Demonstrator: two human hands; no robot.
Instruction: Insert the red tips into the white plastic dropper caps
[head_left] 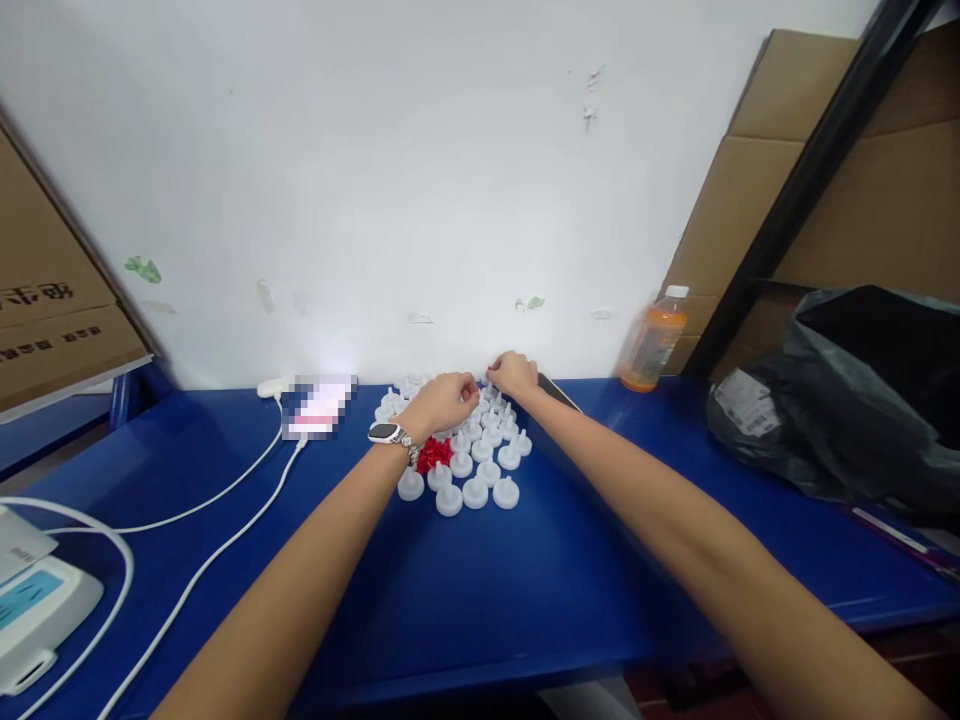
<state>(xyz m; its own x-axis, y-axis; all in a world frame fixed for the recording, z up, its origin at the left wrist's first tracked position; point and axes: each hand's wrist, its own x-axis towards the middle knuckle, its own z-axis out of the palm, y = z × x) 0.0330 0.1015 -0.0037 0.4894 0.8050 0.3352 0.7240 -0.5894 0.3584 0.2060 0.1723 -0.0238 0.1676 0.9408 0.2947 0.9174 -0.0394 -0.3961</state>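
Many white plastic caps with narrow upright spouts [448, 499] stand grouped on the blue table. A small heap of red pieces [434, 456] lies among them, partly behind my left wrist. My left hand [444, 402] is over the left side of the group, fingertips pinched together; whatever they hold is too small to make out. At the back of the group my right hand [514, 374] pinches a small red piece [490, 370] just above the white spouts. The two hands are close but apart. Some caps are hidden behind my left hand and wrist.
A lit phone [319, 405] with a white cable lies left of the caps. An orange drink bottle [655, 340] stands by the wall on the right, near a black plastic bag [780, 420]. A dark flat object [557, 392] lies behind my right forearm. A white device [45, 600] sits front left.
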